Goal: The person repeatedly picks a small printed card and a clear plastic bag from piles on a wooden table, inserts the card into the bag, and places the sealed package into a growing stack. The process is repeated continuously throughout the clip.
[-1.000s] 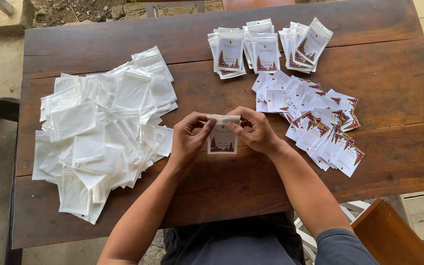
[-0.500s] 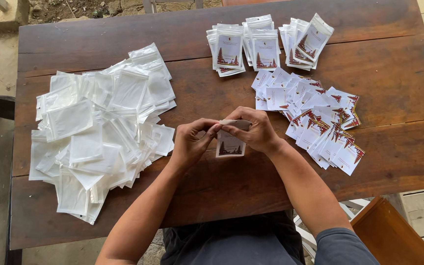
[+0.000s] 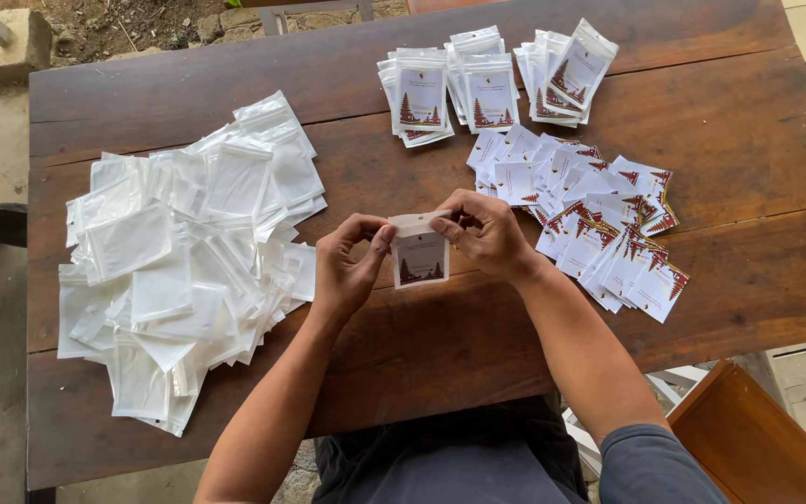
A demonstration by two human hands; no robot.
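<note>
Both hands hold one small clear pouch (image 3: 420,250) with a printed card inside, just above the middle of a dark wooden table (image 3: 403,373). My left hand (image 3: 347,266) pinches the pouch's top left corner. My right hand (image 3: 485,233) pinches its top right edge. A big heap of empty clear pouches (image 3: 179,252) lies to the left of my left hand. A loose spread of printed cards (image 3: 590,229) lies just right of my right hand.
Three neat stacks of filled pouches (image 3: 487,84) stand at the table's far edge. A wooden chair corner (image 3: 748,439) shows at the lower right. Concrete and dirt ground lie beyond the table's left and far sides.
The pouch has stayed between both hands at the table's middle. The fingers have shifted along its top strip, and the pouch now hangs flatter and more fully in view.
</note>
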